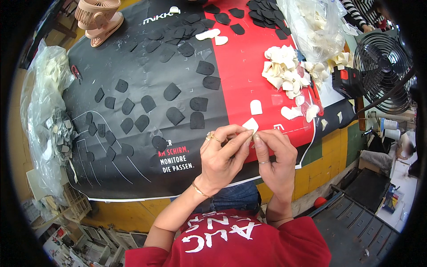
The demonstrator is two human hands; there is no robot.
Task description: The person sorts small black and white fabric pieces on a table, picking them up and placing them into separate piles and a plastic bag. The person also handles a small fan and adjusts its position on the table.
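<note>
A small white flat piece [251,125] is pinched between my two hands above the red part of the table cover [242,84]. My left hand [222,153], with rings and a bracelet, grips its near left edge between thumb and fingertips. My right hand [276,160] holds the near right edge the same way, with a ring on its thumb. Just beyond lies another white piece [256,107], rounded at one end. To the left, several black pieces of similar rounded shape [198,104] are spread over the black part of the cover.
A heap of cream pieces [282,66] lies at the right, beside a clear bag [316,31] of more. Black pieces [267,15] are piled at the back. A black fan [383,62] stands far right, a pink fan [98,18] back left. Another plastic bag [46,102] hangs at the left edge.
</note>
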